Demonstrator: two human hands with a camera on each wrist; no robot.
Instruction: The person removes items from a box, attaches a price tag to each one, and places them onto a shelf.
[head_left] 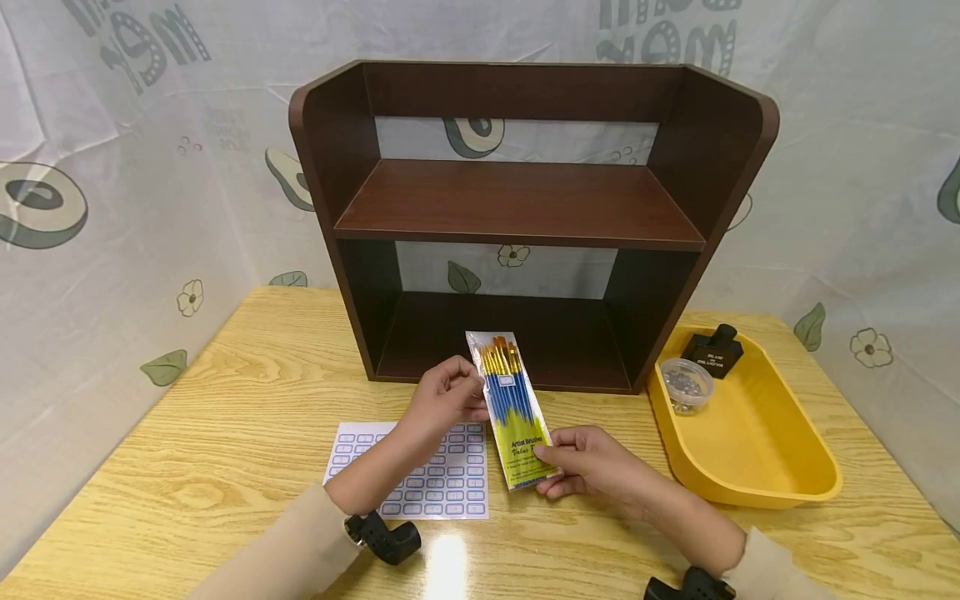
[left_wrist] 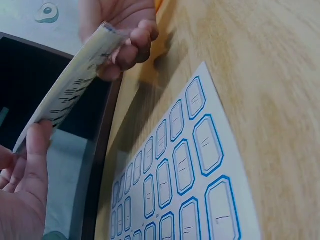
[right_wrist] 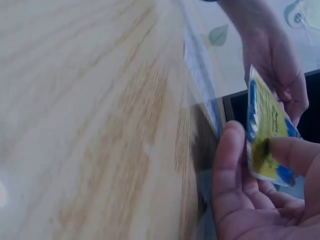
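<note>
A flat pack of artist brushes with blue handles and a yellow-green lower end is held up above the table, tilted. A small white label sits on its front, over the brushes. My left hand pinches the pack's left edge near its middle. At the bottom right corner my right hand grips it, thumb on the front and fingers behind. In the left wrist view the printed back of the pack shows. Under my left forearm lies a sheet of blue-bordered labels, partly covered by the arm.
A dark brown two-level shelf stands behind the hands. On the right, a yellow tray holds a black bottle and a small round clear tub of shiny bits. A patterned white cloth hangs around the wooden table.
</note>
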